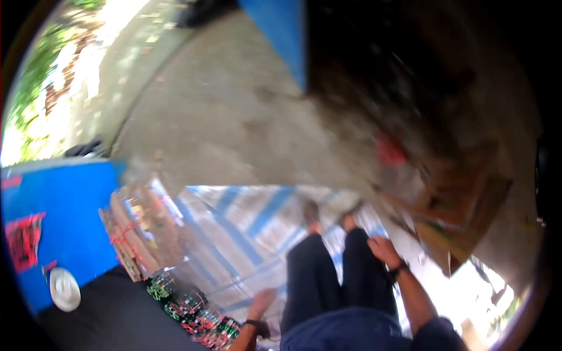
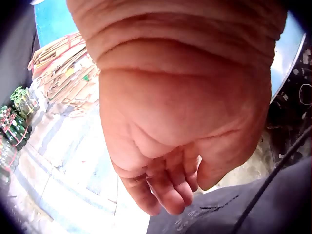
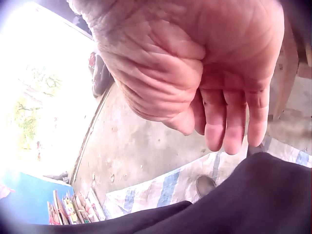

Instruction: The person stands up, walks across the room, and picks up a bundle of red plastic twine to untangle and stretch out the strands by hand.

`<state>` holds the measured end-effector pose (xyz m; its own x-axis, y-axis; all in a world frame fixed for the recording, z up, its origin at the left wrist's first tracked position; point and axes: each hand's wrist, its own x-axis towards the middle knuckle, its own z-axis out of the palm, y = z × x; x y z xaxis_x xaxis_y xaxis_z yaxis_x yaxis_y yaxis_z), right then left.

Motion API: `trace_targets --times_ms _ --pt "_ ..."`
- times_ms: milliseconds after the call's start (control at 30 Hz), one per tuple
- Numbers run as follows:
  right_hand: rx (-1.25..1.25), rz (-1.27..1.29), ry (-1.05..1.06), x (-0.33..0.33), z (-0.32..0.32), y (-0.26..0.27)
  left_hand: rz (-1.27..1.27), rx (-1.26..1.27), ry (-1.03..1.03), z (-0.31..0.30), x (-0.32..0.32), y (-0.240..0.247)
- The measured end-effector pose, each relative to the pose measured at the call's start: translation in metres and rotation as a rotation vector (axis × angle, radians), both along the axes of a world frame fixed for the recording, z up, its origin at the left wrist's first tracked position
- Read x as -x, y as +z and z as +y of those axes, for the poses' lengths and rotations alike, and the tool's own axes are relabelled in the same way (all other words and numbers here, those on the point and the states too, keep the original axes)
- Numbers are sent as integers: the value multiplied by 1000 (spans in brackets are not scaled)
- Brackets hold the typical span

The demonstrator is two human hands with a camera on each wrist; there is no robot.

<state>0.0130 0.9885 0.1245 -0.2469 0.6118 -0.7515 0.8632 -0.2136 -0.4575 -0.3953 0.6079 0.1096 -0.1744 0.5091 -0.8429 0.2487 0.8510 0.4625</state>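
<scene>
My left hand (image 1: pixel 262 304) hangs beside my left thigh, over the striped sheet. In the left wrist view the left palm (image 2: pixel 185 107) faces the camera with fingers loosely bent and nothing in them. My right hand (image 1: pixel 384 250) is by my right knee, against the dark trousers (image 1: pixel 313 275) in the head view. The right wrist view shows the right hand (image 3: pixel 195 68) bare, its fingers relaxed and holding nothing. Nearest the left hand stand tied bundles of bottles (image 1: pixel 202 310), green and clear, with red string. Behind them lies a stack of flattened cardboard (image 1: pixel 146 234) bound with red string.
A white sheet with blue stripes (image 1: pixel 234 234) lies underfoot on the concrete floor (image 1: pixel 234 123). At left are a blue panel (image 1: pixel 76 216) and a white round hat-like thing (image 1: pixel 64 289). More cardboard (image 1: pixel 462 205) is piled at right, below a dark, blurred area.
</scene>
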Motion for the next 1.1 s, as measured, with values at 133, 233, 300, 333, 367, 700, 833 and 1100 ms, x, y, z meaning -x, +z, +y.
trace_targets --times_ms 133,233,300,333,367,700,833,1100 --pt "-88 42 -47 3 1 -66 -152 42 287 64 -6 26" --pt "-82 24 -71 10 24 -100 -139 19 212 99 -22 19" --pt "-90 -43 -108 10 41 -130 -134 -40 126 121 -36 12" --pt "-148 2 -94 0 44 -159 -148 -20 124 136 -44 15" --pt "-137 -10 -95 -6 53 -176 -149 -6 95 155 -52 17" --pt "-284 -162 -55 -77 165 -334 -89 -114 -434 233 -113 -4" --pt "-429 -253 182 -138 189 -424 -57 -124 -659 236 -128 -22" --pt "-306 -472 21 -157 245 -450 -105 -123 -597 270 -140 -33"
